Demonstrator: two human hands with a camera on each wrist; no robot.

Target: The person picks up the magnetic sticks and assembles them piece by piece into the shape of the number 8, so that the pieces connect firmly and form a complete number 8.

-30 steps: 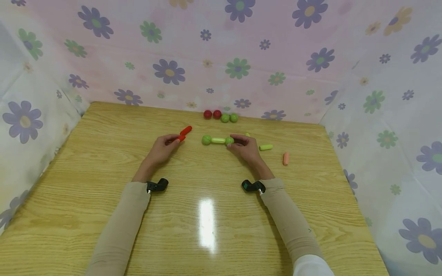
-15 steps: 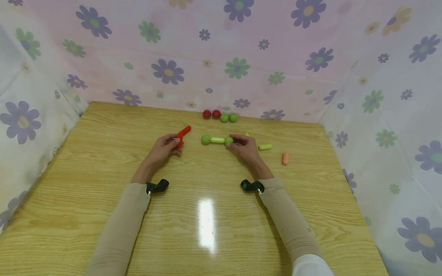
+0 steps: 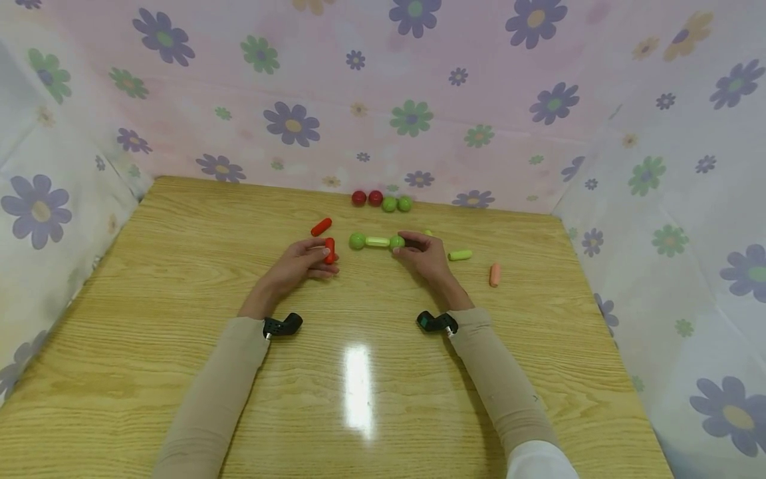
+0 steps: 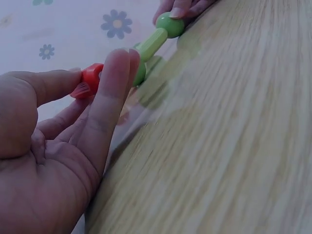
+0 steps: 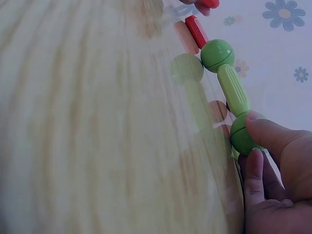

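Observation:
My left hand (image 3: 299, 261) pinches a red ridged stick (image 3: 330, 251) between thumb and fingers, holding it just left of a dumbbell-shaped piece. That piece is a light-green stick (image 3: 378, 242) with a green ball (image 3: 357, 241) at its left end and another green ball (image 5: 243, 134) at its right end. Thumb and fingers of my right hand (image 3: 426, 258) grip the right-hand ball. In the left wrist view the red stick (image 4: 88, 81) shows end-on at the thumb tip. A second red stick (image 3: 321, 227) lies on the table beyond my left hand.
Two red balls (image 3: 367, 198) and two green balls (image 3: 397, 204) line the table's back edge by the flowered cloth. Right of my right hand lie a yellow-green stick (image 3: 460, 255) and an orange stick (image 3: 495, 275); another yellow-green stick (image 3: 428, 233) is partly hidden behind that hand.
My left hand has lifted the nearer red stick, turned it and carried it right, toward the green dumbbell-shaped piece. My right hand has kept its grip on the ball.

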